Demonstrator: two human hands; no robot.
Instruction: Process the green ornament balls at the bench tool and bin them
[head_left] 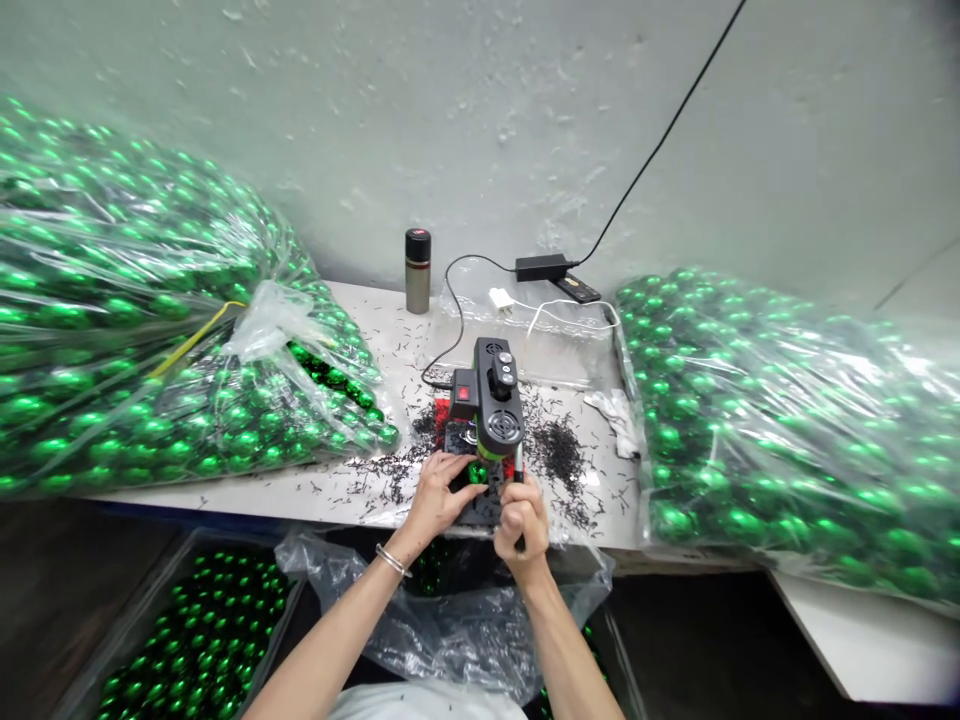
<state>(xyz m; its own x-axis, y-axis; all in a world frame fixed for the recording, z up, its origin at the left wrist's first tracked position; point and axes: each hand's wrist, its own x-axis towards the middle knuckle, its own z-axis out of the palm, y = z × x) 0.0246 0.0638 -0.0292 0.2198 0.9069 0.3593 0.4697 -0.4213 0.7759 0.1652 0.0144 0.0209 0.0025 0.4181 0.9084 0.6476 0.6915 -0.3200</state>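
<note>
A black machine (499, 400) with a red switch stands on the white table (390, 320). Under its head sits a shiny green ball (478, 472). My left hand (441, 492), with a bracelet on the wrist, has its thumb and fingers closed around the ball from the left. To the right, my right hand (523, 520) is wrapped round the machine's lever (518, 462), whose dark grip shows in the fist. Small black pieces (559, 450) lie scattered and heaped around the machine.
Large clear bags of green balls, one left (112, 330) and one right (765, 420), flank the machine. Behind stand a bottle (418, 272) and a power adapter (541, 267) with cables. A white cloth (619, 420) lies right. Below is a bin of green balls (202, 630) beside plastic sheeting (442, 635).
</note>
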